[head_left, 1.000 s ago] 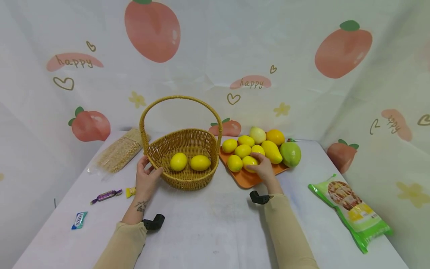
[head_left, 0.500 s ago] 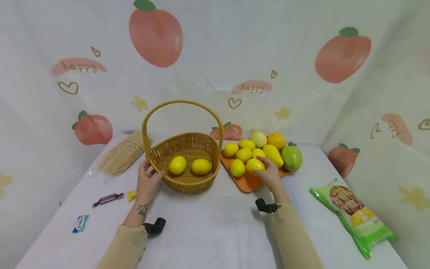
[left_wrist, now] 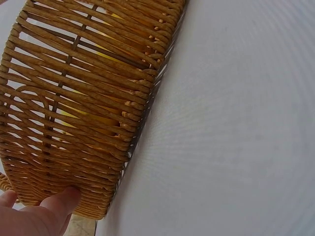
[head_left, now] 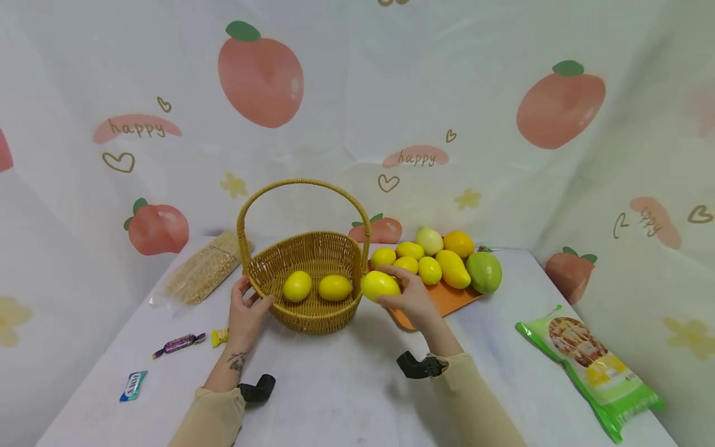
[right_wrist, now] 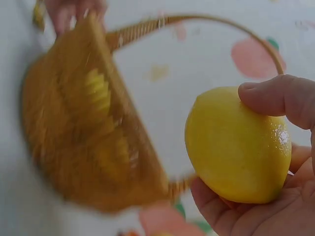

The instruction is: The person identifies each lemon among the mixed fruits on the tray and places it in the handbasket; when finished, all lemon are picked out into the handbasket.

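My right hand [head_left: 414, 300] holds a yellow lemon [head_left: 380, 287] between thumb and fingers, in the air just right of the basket. In the right wrist view the lemon [right_wrist: 236, 145] lies against the fingers with the thumb on top. The wicker basket [head_left: 313, 323], with a tall arched handle, stands on the table. Inside it lie a lemon [head_left: 297, 286] on the left and another lemon [head_left: 335, 288] on the right. My left hand [head_left: 248, 318] grips the basket's left side at the rim; in the left wrist view its thumb presses the woven wall [left_wrist: 74, 113].
An orange tray [head_left: 447, 300] at the right bears several lemons, a mango [head_left: 453, 269], an orange [head_left: 458, 244] and a green fruit [head_left: 484, 272]. A green snack bag [head_left: 592, 366] lies far right. At left are a grain bag [head_left: 203, 269] and wrapped candies [head_left: 179, 345].
My right hand has lifted the lemon off the front of the tray and carried it left towards the basket. The left hand stays on the basket. The head view has tilted slightly upward.
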### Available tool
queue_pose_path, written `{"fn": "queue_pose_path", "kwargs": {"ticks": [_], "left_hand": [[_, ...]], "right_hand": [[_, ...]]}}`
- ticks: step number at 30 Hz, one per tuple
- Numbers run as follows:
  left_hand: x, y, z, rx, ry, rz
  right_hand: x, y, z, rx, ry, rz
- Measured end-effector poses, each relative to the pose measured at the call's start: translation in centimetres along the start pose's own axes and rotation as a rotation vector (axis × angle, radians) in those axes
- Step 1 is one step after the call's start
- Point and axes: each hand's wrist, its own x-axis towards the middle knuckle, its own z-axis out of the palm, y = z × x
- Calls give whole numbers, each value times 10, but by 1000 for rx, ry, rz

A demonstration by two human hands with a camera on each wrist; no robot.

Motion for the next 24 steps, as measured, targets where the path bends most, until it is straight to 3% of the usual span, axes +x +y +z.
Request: {"fn": "queue_pose_path", "kwargs": {"ticks": [5, 11, 17, 24], "left_hand": [[1, 0, 1, -18, 8, -14], [1, 0, 1, -29, 15, -18], [2, 1, 1, -29, 11, -26], [3, -1, -1, -33, 5, -28]], "right_hand": [[18, -22, 41, 79, -90, -84], [46, -42, 85, 63, -160, -142], [84, -47, 110, 50, -150, -100], [112, -40, 118, 16, -85, -28]]}}
